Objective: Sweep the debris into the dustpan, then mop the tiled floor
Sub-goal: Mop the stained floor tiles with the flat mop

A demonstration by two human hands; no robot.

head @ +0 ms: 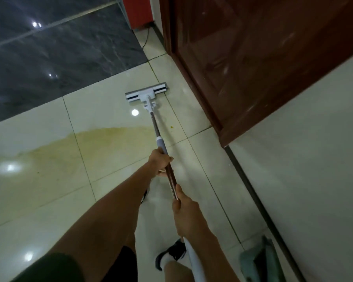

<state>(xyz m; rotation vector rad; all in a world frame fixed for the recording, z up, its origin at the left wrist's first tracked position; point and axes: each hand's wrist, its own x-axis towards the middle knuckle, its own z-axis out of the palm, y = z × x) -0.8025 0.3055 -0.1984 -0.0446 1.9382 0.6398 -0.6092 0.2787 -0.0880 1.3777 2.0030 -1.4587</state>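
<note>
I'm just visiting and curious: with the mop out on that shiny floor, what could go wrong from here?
The mop head lies close to the wooden door; a push forward might knock it. The yellowish stain sits left of the pole, so strokes on this line may miss it. The glossy tiled floor could be slippery under the shoe. The left hand and right hand both grip the pole.
</note>
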